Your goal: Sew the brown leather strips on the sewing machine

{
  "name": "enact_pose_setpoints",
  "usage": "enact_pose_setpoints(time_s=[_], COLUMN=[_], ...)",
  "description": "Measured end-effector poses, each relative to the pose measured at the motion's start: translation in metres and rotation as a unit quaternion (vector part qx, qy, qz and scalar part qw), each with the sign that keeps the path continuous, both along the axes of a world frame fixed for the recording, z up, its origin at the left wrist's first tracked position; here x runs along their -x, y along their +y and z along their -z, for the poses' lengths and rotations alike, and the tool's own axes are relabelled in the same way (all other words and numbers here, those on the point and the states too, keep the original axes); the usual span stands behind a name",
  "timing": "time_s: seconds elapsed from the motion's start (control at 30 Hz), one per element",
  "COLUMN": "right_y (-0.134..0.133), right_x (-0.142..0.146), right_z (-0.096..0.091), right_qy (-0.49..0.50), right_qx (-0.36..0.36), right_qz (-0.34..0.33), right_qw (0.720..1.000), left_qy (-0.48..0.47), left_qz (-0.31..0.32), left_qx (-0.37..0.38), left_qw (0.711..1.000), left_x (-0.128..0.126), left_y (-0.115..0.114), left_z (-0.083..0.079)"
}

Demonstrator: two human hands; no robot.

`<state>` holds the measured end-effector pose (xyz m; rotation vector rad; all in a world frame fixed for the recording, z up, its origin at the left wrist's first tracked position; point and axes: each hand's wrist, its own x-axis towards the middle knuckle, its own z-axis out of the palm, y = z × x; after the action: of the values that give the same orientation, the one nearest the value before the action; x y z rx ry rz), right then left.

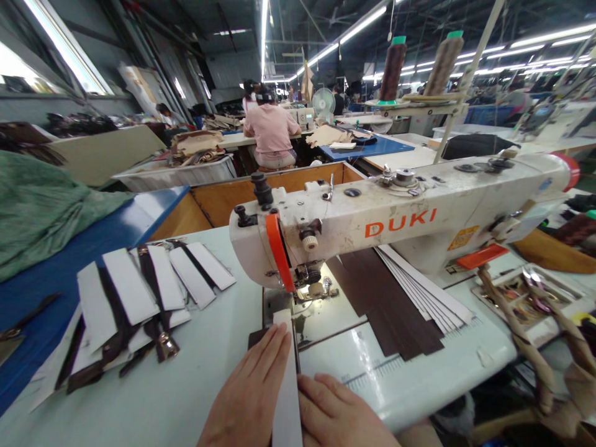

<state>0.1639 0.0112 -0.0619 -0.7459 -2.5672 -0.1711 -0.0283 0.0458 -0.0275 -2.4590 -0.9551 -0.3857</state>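
Observation:
My left hand and my right hand rest flat on either side of a long white strip, which runs up under the presser foot of a white DUKI sewing machine. A dark brown strip shows beneath it, next to my left fingertips. To the left lies a pile of white strips with dark straps and a metal buckle. Behind the needle area is a stack of brown and white strips.
A blue-edged table with green cloth lies on the left, and an open wooden bin stands behind the machine. Thread cones stand above it. A tray of small parts sits right. A co-worker in a pink shirt sits beyond.

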Motion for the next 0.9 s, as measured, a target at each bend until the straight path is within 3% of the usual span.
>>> enact_pose_setpoints(time_s=[0.23,0.5,0.73,0.9], right_y=[0.001,-0.001,-0.001,-0.002], right_x=[0.002,0.003,-0.001,-0.004], right_z=[-0.002,-0.002,-0.02,-0.032], right_qy=[-0.006,0.003,-0.011,0.009], right_qx=[0.016,0.018,0.035,0.055], right_qz=[0.001,0.007,0.001,-0.002], right_qw=[1.0,1.0,0.999,0.998], left_qy=[0.01,0.033,0.061,0.082], left_qz=[-0.006,-0.012,-0.033,-0.028], left_qx=[-0.018,0.013,0.08,0.045], left_qw=[1.0,0.999,0.994,0.995], left_x=[-0.002,-0.001,-0.003,-0.007], left_y=[0.001,0.001,0.003,0.004], left_z=[0.002,0.003,-0.002,-0.008])
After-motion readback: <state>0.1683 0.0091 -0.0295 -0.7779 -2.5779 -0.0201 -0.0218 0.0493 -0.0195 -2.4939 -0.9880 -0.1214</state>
